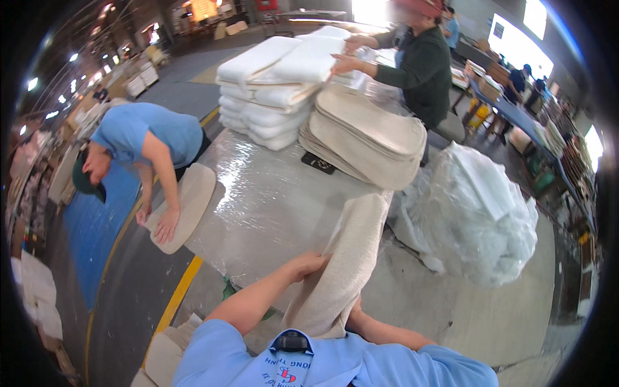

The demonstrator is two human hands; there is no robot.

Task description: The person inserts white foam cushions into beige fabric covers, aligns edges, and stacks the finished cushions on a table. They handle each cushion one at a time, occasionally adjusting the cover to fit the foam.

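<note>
A long beige fabric cover point(351, 251), thick and textured, stands tilted in front of me between my arms, its far end at the table's near right corner. My left hand point(312, 264) grips its left edge, with the fingertips out of sight in the fabric. On the other side, my right hand point(355, 311) is against the cover's lower right edge, and its fingers are hidden behind the cloth. Beyond it lies a stack of similar beige covers point(371, 126) with rounded ends, partly over a small black item point(318, 162) on the plastic-covered table point(238, 213).
White folded pads point(277, 84) are piled at the table's far side, touched by a co-worker point(422, 71). At left, another co-worker point(151, 138) bends over a beige piece point(187, 206). A big bundle of clear plastic point(474, 213) stands right. More beige pieces point(164, 355) are lower left.
</note>
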